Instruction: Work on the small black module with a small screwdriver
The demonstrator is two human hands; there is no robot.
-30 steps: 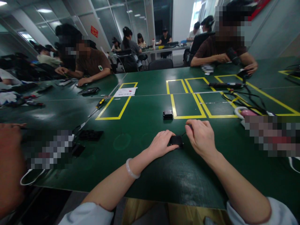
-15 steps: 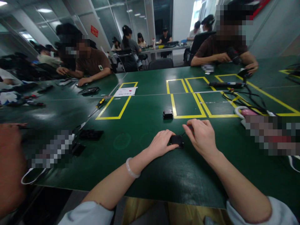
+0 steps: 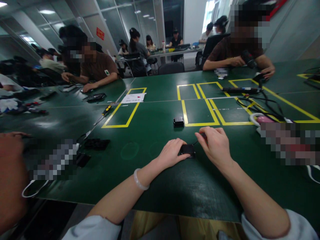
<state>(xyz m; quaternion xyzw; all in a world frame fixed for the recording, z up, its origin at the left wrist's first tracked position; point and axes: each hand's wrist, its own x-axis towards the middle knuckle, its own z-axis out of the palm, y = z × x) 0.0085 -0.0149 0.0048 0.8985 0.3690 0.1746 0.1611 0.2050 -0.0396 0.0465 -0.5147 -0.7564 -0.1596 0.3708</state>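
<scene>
Between the thumb and fingers of my left hand is a small black box, which rests on the green table. My right hand is closed in a pinch around a thin dark-shafted tool. The shaft slants down to the right side of the box, and its tip touches or nearly touches it. Most of the tool is hidden in my fingers, so its exact kind does not show. Just beyond my hands sits a second small black box, touched by neither hand.
Yellow tape outlines mark the green table. To the left lie black flat parts, a power strip and a yellow-black screwdriver. Cables and a blurred-out item are at right. Co-workers sit opposite; one arm reaches in at left.
</scene>
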